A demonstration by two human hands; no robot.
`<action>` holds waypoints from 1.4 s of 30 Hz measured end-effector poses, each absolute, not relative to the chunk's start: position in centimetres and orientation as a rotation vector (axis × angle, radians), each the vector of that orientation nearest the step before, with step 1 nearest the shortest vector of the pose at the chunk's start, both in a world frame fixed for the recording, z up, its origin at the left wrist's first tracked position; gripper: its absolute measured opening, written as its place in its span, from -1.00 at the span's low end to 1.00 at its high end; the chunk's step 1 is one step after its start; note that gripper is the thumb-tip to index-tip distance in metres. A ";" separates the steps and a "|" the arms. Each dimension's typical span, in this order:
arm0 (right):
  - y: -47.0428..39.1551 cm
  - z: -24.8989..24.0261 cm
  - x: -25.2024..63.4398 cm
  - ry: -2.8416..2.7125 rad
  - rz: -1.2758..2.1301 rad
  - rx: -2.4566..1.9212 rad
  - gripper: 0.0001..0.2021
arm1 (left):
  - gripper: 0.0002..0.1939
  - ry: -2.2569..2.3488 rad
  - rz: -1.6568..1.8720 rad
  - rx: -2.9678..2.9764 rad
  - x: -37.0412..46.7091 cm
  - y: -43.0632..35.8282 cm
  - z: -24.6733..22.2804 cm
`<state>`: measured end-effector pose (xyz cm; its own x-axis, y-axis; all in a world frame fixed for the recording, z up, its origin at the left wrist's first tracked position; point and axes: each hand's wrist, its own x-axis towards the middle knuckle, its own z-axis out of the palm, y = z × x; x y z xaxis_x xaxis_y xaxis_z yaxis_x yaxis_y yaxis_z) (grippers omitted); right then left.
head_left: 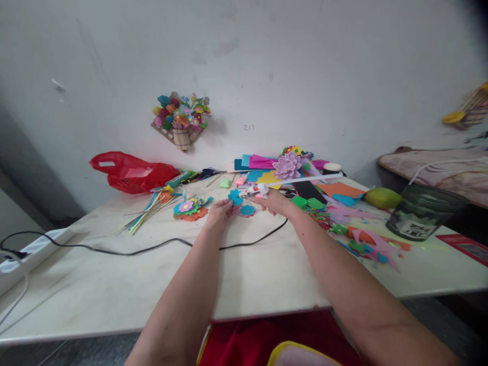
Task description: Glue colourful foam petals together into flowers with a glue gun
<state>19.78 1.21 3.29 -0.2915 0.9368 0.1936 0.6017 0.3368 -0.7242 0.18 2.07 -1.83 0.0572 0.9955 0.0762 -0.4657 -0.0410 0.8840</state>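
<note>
Between the thumb and fingers of my left hand (221,212) is a blue flower cutout (235,197), held just above the table. My right hand (275,202) is wrapped round a white glue gun (256,190), whose nozzle end points left at the blue flower. A long white glue stick (305,180) extends from the gun's back toward the right. Below, between my hands, a blue scalloped cutout (247,211) lies on the table. Left of my left hand sits a pile of layered flower cutouts (187,206) in pink, blue, green and orange.
A black cord (152,252) crosses the table to a white power strip (41,251). A red plastic bag (133,173) and thin strips (147,211) lie left. Coloured sheets (263,161), scraps (375,244), a green mango-like fruit (382,198) and a glass jar (419,211) occupy the right.
</note>
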 end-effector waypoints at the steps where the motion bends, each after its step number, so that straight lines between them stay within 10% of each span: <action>1: 1.2 3.3 19.7 -1.993 0.715 -1.340 -0.51 | -0.94 0.775 1.388 0.921 0.2 2.0 -1.8; 42: 0.8 3.5 19.5 -1.990 0.686 -1.370 -0.56 | -0.94 0.760 1.404 0.881 0.2 2.0 -1.8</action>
